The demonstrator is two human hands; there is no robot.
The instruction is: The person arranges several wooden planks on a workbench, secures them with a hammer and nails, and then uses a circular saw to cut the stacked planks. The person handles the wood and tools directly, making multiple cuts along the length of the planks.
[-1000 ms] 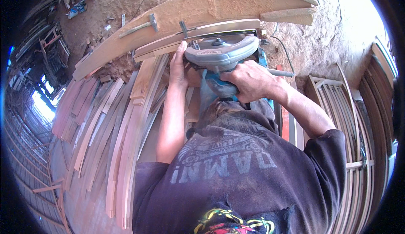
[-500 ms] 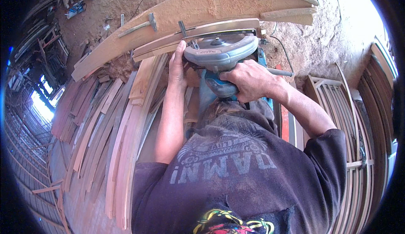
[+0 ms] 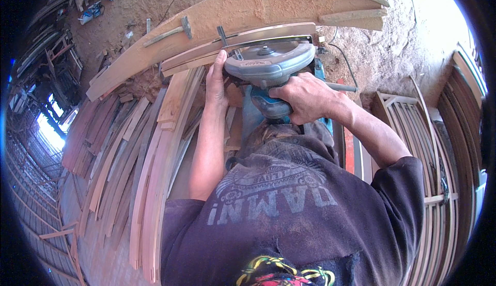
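A miter saw [image 3: 269,70] with a grey blade guard and blue body stands in front of me, its head lowered. My right hand [image 3: 306,98] is wrapped round its handle [image 3: 271,106]. My left hand [image 3: 216,79] is just left of the guard, thumb up against a pale wooden strip [image 3: 188,64]; its other fingers are mostly hidden. The strip lies along a longer wooden fence board [image 3: 289,29] behind the blade. A dark clamp [image 3: 222,35] stands upright on that board near my left thumb.
Beyond the saw lies a wide curved board [image 3: 243,7] covered in sawdust, with a hammer [image 3: 186,28] on it. Several long planks [image 3: 150,183] are stacked at my left. Slatted wooden frames [image 3: 418,152] stand at the right. A dark cable [image 3: 347,61] runs over the sandy ground.
The view has shifted very slightly. Both hands and the saw otherwise keep their places.
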